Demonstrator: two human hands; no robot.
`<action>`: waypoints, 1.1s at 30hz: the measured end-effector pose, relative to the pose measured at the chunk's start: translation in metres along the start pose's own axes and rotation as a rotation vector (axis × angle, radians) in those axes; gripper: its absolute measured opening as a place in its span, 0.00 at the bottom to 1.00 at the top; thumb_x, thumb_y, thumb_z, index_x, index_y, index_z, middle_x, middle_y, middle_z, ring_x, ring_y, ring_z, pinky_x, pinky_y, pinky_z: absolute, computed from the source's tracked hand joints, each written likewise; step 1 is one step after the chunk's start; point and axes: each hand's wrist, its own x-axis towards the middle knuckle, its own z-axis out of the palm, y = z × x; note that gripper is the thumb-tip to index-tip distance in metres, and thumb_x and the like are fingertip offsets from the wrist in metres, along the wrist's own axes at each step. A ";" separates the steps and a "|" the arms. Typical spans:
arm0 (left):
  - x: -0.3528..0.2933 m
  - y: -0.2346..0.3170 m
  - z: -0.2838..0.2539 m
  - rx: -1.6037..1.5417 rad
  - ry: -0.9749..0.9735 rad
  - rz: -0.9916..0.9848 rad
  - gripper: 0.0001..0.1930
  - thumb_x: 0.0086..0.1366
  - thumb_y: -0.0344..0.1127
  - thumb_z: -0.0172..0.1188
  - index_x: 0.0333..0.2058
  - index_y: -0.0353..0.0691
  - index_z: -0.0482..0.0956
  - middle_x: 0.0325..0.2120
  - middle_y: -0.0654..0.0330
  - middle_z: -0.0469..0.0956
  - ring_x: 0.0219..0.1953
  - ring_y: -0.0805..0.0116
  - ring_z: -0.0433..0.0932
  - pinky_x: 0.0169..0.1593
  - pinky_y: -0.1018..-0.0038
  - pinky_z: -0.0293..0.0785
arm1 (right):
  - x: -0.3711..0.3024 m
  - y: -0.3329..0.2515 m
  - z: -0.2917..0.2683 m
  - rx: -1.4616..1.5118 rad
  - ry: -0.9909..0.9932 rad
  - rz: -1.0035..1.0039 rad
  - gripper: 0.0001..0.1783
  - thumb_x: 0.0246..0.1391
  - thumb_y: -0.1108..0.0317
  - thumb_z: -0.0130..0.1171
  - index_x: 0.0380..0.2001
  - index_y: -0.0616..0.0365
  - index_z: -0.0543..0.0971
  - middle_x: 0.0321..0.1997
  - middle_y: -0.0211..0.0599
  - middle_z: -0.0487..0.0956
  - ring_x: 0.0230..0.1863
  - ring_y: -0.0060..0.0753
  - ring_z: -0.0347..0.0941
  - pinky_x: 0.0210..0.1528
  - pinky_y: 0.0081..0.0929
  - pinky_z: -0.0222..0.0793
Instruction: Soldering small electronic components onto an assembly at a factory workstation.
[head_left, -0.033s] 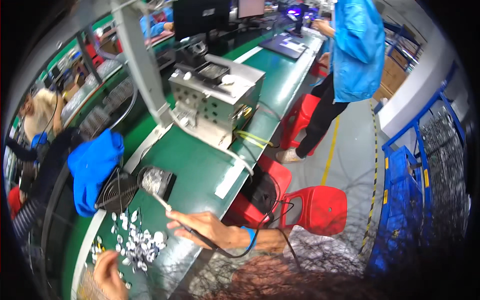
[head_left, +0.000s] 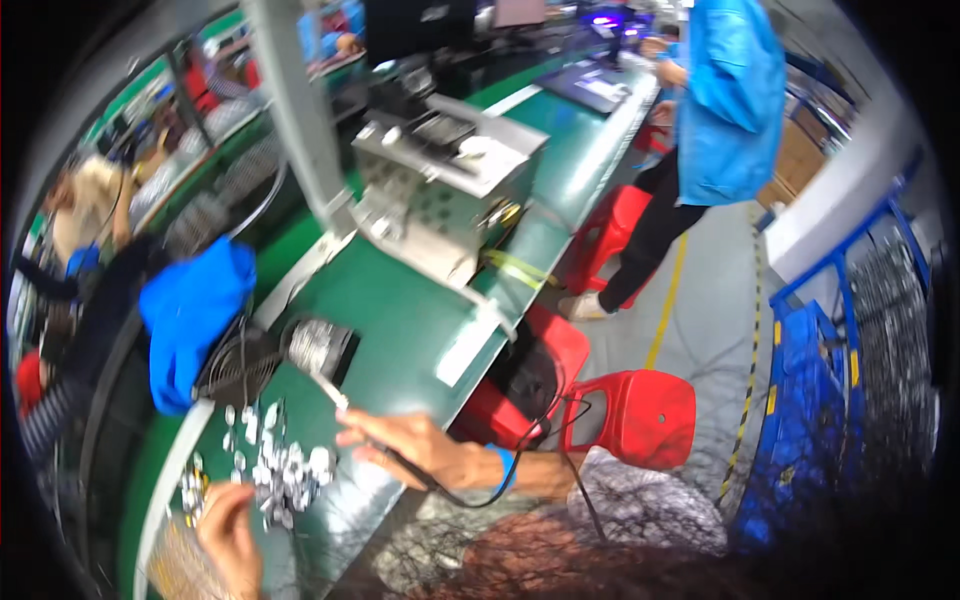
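Observation:
My right hand (head_left: 425, 450) is closed around a soldering iron (head_left: 385, 452), whose dark cable trails back over the wrist. The iron's pale front end points away to the left and meets the edge of a silvery, round, wiry-looking holder (head_left: 316, 346); whether the tip is inside is blurred. At the lower left, my left hand (head_left: 232, 535) has its fingers curled together beside a loose pile of small white and silver parts (head_left: 288, 470). Anything pinched in those fingers is too small to make out.
A round black fan grille (head_left: 240, 370) and blue cloth (head_left: 195, 320) stand past the pile. Farther along the green bench (head_left: 390, 300) sits a perforated metal box (head_left: 440, 170). Red stools (head_left: 645, 420) line the right side, where a person in a blue jacket (head_left: 730, 110) stands.
The whole view has shifted slightly, with the far bench and metal box lower and farther right. Both hands keep their poses; the iron remains at the holder.

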 end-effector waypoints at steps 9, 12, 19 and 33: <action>0.043 0.014 0.066 -0.251 -0.324 -0.053 0.11 0.63 0.18 0.64 0.44 0.34 0.86 0.39 0.53 0.85 0.42 0.61 0.85 0.48 0.69 0.80 | 0.004 -0.016 -0.018 -0.148 0.018 0.071 0.19 0.69 0.76 0.54 0.61 0.68 0.70 0.47 0.50 0.87 0.30 0.27 0.81 0.34 0.25 0.79; 0.036 0.008 0.074 -0.260 -0.293 -0.150 0.11 0.63 0.21 0.66 0.45 0.33 0.85 0.39 0.55 0.84 0.40 0.65 0.84 0.44 0.71 0.80 | 0.008 -0.011 -0.012 -0.159 -0.034 -0.014 0.14 0.67 0.78 0.56 0.54 0.64 0.73 0.47 0.48 0.87 0.29 0.29 0.80 0.32 0.25 0.76; 0.033 0.004 0.081 -0.169 -0.117 -0.106 0.12 0.61 0.21 0.68 0.44 0.33 0.85 0.38 0.55 0.84 0.36 0.67 0.83 0.40 0.72 0.79 | 0.018 -0.017 -0.006 -0.383 -0.287 -0.197 0.24 0.47 0.81 0.67 0.50 0.57 0.77 0.51 0.38 0.86 0.28 0.36 0.73 0.29 0.32 0.74; -0.065 0.002 -0.047 0.438 0.262 -0.192 0.11 0.61 0.21 0.68 0.43 0.36 0.86 0.40 0.53 0.86 0.42 0.57 0.86 0.46 0.68 0.80 | 0.011 -0.025 -0.003 -0.480 -0.412 -0.166 0.19 0.52 0.81 0.68 0.48 0.60 0.77 0.54 0.42 0.85 0.41 0.49 0.80 0.43 0.41 0.77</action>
